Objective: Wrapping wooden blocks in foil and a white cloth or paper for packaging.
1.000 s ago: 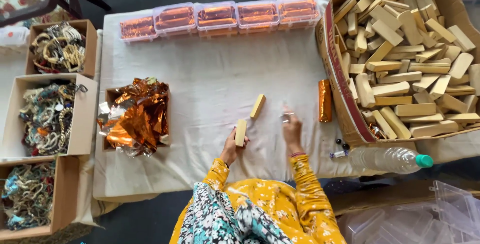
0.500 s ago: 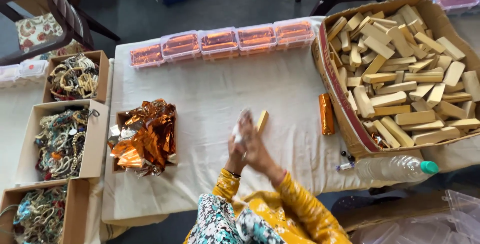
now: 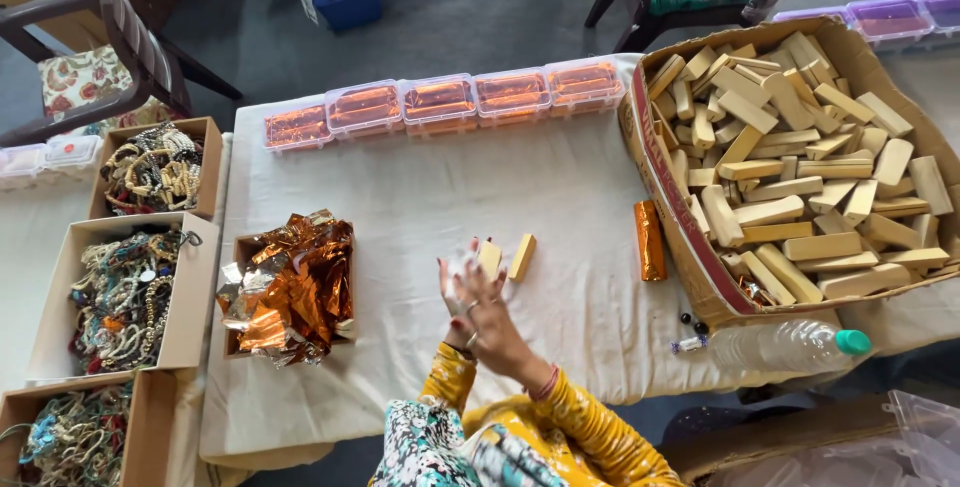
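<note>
My left hand (image 3: 452, 282) is raised over the white cloth and holds a pale wooden block (image 3: 490, 258) upright by its lower end. My right hand (image 3: 492, 325), with rings on its fingers, lies across the left hand just below the block. Both hands are blurred, so the right hand's grip is unclear. A second wooden block (image 3: 521, 257) lies on the cloth right beside the held one. An orange foil-wrapped block (image 3: 650, 240) lies further right, next to the big carton.
A large cardboard carton (image 3: 668, 209) full of several wooden blocks stands at the right. A small box of orange foil sheets (image 3: 290, 287) sits to the left. Clear lidded boxes of wrapped blocks (image 3: 440, 99) line the far edge. A plastic bottle (image 3: 785, 344) lies at the near right. Boxes of bead jewellery (image 3: 130, 282) stand at the far left.
A second ago my hands were apart, the left holding a block on the cloth. They have come together, and the block is lifted between them. The view has also tilted downward.
</note>
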